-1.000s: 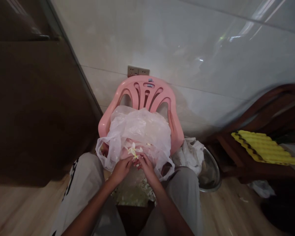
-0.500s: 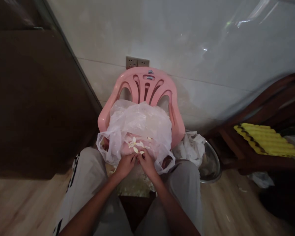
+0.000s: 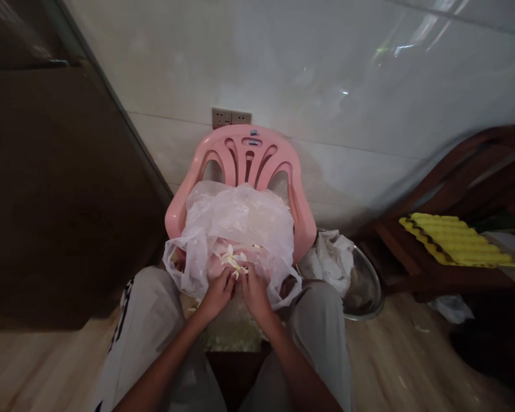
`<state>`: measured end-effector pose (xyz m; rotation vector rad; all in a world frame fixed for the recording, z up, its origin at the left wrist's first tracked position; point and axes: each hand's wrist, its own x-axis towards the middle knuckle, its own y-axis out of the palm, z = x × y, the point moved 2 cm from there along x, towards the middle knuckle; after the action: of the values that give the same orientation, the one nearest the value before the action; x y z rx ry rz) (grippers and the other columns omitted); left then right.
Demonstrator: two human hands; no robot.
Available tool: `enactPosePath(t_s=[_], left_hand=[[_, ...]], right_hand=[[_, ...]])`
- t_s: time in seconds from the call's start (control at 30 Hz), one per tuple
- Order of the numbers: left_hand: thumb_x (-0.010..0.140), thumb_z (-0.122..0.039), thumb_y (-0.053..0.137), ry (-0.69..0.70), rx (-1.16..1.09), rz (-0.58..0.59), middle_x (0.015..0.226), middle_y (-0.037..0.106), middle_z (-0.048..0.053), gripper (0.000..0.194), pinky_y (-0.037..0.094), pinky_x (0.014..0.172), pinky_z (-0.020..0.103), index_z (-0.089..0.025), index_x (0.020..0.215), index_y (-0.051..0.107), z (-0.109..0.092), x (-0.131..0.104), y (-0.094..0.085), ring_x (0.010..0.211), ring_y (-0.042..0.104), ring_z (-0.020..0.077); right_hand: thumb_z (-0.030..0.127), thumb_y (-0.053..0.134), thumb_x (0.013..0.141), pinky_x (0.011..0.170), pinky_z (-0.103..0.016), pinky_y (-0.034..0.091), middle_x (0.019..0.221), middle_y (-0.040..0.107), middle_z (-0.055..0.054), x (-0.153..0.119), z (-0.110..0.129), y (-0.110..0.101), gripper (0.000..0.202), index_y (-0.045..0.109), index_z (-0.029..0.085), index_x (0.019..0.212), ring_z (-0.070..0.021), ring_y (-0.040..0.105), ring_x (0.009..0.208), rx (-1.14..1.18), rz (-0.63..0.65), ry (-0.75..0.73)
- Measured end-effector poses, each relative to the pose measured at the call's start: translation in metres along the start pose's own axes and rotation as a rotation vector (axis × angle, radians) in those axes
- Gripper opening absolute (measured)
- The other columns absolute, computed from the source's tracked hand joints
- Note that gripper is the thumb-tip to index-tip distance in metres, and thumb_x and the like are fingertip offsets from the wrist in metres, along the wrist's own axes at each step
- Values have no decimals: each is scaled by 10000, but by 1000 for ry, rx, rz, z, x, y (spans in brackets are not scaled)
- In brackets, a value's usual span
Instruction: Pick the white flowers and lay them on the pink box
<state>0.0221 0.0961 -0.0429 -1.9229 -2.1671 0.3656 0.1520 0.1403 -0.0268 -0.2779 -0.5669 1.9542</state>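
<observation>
My left hand [image 3: 218,293] and my right hand [image 3: 254,290] are close together over the front of the chair seat. Their fingertips pinch around a small white flower with a yellowish centre [image 3: 237,269]; its lower part is hidden by the fingers. Just beyond the fingertips lies another white flower [image 3: 229,255], its petals spread. Both are at the mouth of a thin translucent plastic bag [image 3: 240,212], bunched up on the pink plastic chair [image 3: 302,212]. What fills the bag is not clear.
A steel basin [image 3: 371,286] with a white plastic bag [image 3: 332,260] in it stands right of the chair. Farther right, a yellow egg tray [image 3: 455,240] lies on a dark wooden chair [image 3: 395,246]. A dark cabinet [image 3: 68,200] stands left; a pale container [image 3: 232,335] sits between my knees.
My hands have stayed close together, the fingers shifting slightly on the flower. The view has moved a little, so the chair appears farther left and lower.
</observation>
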Motion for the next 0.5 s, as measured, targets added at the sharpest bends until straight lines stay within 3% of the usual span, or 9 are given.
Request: enactPosePath(t_s=[0.13,0.2,0.37,0.5], left_hand=[[950,-466,427,-26,-126,-17,638,605,-35,341,452,587,265,-187,1075,577,-1,2,-3,554,577,151],[906,-503,493,-83,-250,-16,627,625,-32,390,473,594,275,-176,1101,580,0,3,-3,556,595,158],[768,-628,630,-274,-491,117,653,672,3,485,495,603,285,-165,911,606,-1,4,-2,596,640,172],[692,-647,705,-250,-488,35,554,567,-62,501,452,535,252,-175,814,586,-4,6,-10,492,527,119]], right_hand=[[408,401,989,685,-300,467,858,697,-55,3,-2,-4,329,553,181,1173,-206,655,770,7,-18,-38],[407,405,989,676,-293,453,819,681,-39,4,-3,-5,298,570,192,1114,-202,642,756,-15,21,-65],[391,314,1016,607,-270,407,690,597,3,2,-3,-5,318,557,207,926,-172,562,641,-55,116,-120],[403,287,1030,662,-268,435,752,636,-7,1,0,-4,360,578,210,938,-162,583,689,35,137,-142]])
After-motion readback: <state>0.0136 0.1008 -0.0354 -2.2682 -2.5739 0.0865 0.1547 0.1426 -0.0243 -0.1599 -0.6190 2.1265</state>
